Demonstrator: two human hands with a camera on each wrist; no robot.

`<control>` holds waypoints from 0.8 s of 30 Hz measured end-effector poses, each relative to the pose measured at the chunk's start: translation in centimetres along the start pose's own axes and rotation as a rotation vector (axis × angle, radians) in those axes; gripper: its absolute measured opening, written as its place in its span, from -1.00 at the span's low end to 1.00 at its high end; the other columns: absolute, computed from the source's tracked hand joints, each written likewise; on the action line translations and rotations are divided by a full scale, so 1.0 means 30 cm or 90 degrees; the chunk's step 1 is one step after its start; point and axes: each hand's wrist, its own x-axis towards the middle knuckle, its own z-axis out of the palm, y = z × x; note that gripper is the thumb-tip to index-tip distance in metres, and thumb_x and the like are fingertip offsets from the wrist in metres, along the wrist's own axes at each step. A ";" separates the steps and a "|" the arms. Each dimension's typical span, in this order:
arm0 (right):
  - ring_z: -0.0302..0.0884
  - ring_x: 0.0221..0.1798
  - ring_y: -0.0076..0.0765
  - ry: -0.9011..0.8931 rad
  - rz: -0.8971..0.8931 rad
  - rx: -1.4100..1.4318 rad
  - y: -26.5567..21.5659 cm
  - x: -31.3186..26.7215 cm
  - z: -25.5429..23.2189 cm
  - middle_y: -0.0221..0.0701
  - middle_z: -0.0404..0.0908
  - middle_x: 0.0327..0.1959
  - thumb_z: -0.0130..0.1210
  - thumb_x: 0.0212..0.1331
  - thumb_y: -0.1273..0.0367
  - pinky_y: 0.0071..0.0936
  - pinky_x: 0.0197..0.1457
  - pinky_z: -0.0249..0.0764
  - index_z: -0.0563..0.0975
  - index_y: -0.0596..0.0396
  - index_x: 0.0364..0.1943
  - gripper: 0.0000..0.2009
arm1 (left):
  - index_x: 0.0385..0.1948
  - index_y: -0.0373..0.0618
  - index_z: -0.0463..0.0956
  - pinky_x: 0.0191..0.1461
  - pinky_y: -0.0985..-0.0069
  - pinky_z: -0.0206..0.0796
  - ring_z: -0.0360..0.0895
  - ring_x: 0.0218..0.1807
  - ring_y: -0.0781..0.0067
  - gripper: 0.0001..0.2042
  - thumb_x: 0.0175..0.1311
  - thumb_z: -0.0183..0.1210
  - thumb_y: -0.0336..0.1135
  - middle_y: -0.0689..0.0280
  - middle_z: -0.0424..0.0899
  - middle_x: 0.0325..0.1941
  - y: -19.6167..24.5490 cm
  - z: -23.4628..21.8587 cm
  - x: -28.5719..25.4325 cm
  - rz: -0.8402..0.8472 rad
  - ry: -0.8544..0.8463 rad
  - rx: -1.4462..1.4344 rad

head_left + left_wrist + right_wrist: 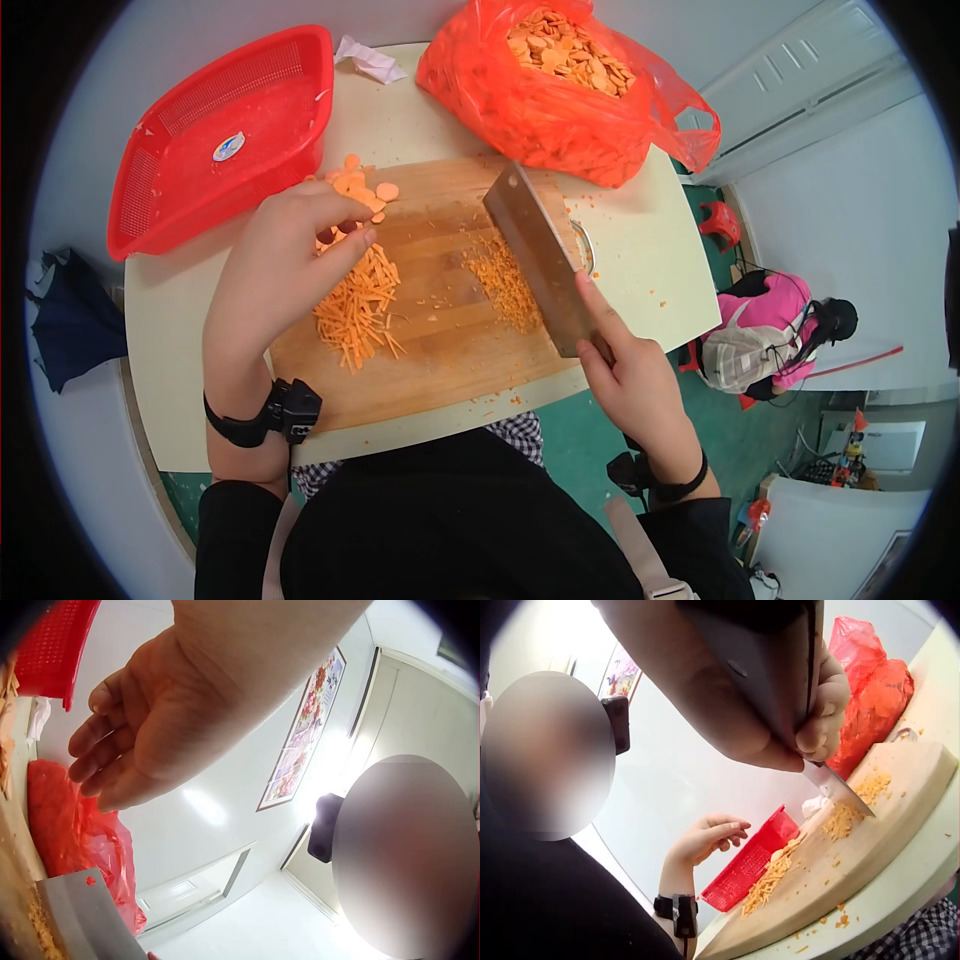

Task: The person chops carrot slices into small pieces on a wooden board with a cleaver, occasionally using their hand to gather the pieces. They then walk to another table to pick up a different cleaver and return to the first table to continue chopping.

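Note:
My right hand (pixel 635 385) grips a cleaver (pixel 540 265), its index finger stretched along the blade. The blade stands on the wooden cutting board (pixel 430 370), right beside a heap of finely chopped carrot (pixel 505 285). Over the board's left side hovers my left hand (pixel 285 245), fingers loosely bent and holding nothing, as the left wrist view also shows. Below it lies a pile of carrot shreds (pixel 355 315). Several round carrot slices (pixel 352 185) lie at the board's far left edge, partly hidden by that hand.
A red plastic basket (pixel 185 215) stands at the table's far left. Behind the board sits a red plastic bag (pixel 560 130) full of carrot slices, with crumpled paper (pixel 370 60) between them. Carrot bits dot the near table edge. A person in pink (pixel 765 330) is off to the right.

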 end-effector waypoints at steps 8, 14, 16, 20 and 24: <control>0.51 -0.59 -0.02 0.014 0.005 -0.003 0.025 0.000 0.004 -0.19 0.46 -0.70 0.03 0.19 0.41 -0.22 -0.45 0.43 0.17 -0.22 0.40 -0.36 | -0.28 -0.32 0.59 -0.27 0.47 0.31 0.50 -0.36 0.35 -0.80 0.12 0.21 -0.39 0.19 0.58 -0.42 -0.006 0.001 0.002 0.014 -0.003 0.007; 0.35 -0.58 -0.29 0.048 0.063 0.038 0.008 -0.019 -0.050 -0.31 0.34 -0.67 0.03 0.16 0.49 -0.46 -0.37 0.36 0.21 -0.18 0.38 -0.36 | -0.28 -0.32 0.59 -0.26 0.46 0.31 0.50 -0.36 0.34 -0.80 0.11 0.21 -0.40 0.18 0.58 -0.42 -0.007 0.001 0.004 0.002 -0.010 0.002; 0.19 -0.58 -0.53 0.078 0.091 0.061 0.013 -0.021 -0.057 -0.42 0.23 -0.67 0.03 0.14 0.56 -0.64 -0.34 0.29 0.23 -0.15 0.38 -0.35 | -0.28 -0.33 0.59 -0.26 0.46 0.32 0.50 -0.36 0.34 -0.80 0.11 0.21 -0.40 0.18 0.57 -0.43 -0.008 0.002 0.005 0.003 -0.008 0.005; 0.19 -0.59 -0.50 0.071 0.088 0.025 0.059 -0.006 -0.023 -0.41 0.23 -0.67 0.02 0.14 0.56 -0.60 -0.35 0.30 0.23 -0.15 0.38 -0.35 | -0.27 -0.33 0.59 -0.26 0.46 0.32 0.50 -0.37 0.34 -0.80 0.11 0.20 -0.40 0.18 0.57 -0.43 -0.007 0.006 0.005 -0.005 -0.008 0.009; 0.32 -0.62 -0.37 0.037 0.058 -0.025 0.035 -0.001 0.004 -0.36 0.31 -0.68 0.03 0.15 0.53 -0.51 -0.38 0.35 0.21 -0.17 0.38 -0.35 | -0.26 -0.33 0.59 -0.27 0.46 0.32 0.50 -0.36 0.35 -0.80 0.12 0.20 -0.40 0.18 0.57 -0.43 -0.010 0.004 0.003 0.001 -0.006 0.010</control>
